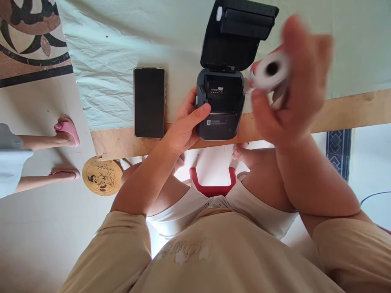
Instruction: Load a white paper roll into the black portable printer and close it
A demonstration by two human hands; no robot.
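A dark label printer (220,103) stands at the table's front edge with its lid (238,36) swung up and back. Inside its bay a small printed sticker shows. My left hand (189,120) grips the printer's left side, thumb on top and fingers around the edge. To the right of the open bay, my right hand (293,89) holds a white paper roll (271,71) by its sides, its dark core hole facing up toward me. The right hand is smeared by motion, but the fingers close around the roll. The roll is apart from the printer.
A black smartphone (149,102) lies left of the printer on the pale green cloth (104,36). The wooden table edge (351,103) runs across in front of me. A round wooden stool (103,176) and another person's legs (45,142) in pink slippers are at the left.
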